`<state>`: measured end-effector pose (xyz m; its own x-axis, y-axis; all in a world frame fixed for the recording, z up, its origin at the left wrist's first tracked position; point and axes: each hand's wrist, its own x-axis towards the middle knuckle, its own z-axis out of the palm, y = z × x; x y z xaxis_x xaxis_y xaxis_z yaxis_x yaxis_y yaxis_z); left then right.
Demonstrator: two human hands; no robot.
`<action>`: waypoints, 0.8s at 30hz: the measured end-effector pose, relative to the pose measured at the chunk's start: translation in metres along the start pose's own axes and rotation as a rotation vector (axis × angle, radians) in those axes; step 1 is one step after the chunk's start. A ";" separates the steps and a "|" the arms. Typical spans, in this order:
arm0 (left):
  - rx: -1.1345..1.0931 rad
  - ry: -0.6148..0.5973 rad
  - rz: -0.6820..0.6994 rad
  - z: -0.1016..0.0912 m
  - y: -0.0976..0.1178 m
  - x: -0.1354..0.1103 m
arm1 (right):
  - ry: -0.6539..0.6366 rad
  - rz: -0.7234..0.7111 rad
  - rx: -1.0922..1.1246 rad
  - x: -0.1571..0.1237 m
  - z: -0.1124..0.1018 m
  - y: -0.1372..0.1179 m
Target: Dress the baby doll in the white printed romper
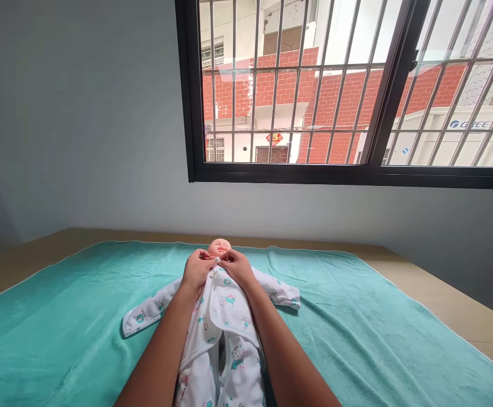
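A baby doll (219,246) lies on its back, its head toward the wall. White printed baby clothes (229,299) cover its body, with the sleeves spread out to both sides and the front panels overlapping. At the neckline, my left hand (197,270) pinches the collar edge from the left. My right hand (237,268) pinches the same collar from the right, its fingertips close to those of the left. A small pale spot of collar shows between the fingers; whether it is a snap or a fold I cannot tell.
A turquoise blanket (89,316) lies under the doll, slightly wrinkled, over a light wooden table (450,305). Behind the table stands a grey wall (102,141) with a barred, black-framed window (280,172).
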<state>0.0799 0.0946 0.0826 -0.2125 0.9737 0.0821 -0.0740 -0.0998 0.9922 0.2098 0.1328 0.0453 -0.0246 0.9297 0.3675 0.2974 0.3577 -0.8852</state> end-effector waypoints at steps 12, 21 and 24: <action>0.040 0.024 0.049 0.000 -0.001 0.001 | -0.081 0.011 -0.019 0.001 -0.005 -0.005; 0.137 0.050 0.056 -0.002 -0.006 0.005 | -0.041 0.047 -0.132 -0.001 -0.004 -0.017; 0.178 0.040 0.048 -0.002 -0.006 0.006 | -0.033 0.038 -0.218 -0.002 -0.010 -0.029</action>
<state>0.0771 0.1004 0.0768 -0.2502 0.9595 0.1294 0.1096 -0.1047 0.9884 0.2104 0.1196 0.0729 -0.0395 0.9457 0.3226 0.4983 0.2985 -0.8140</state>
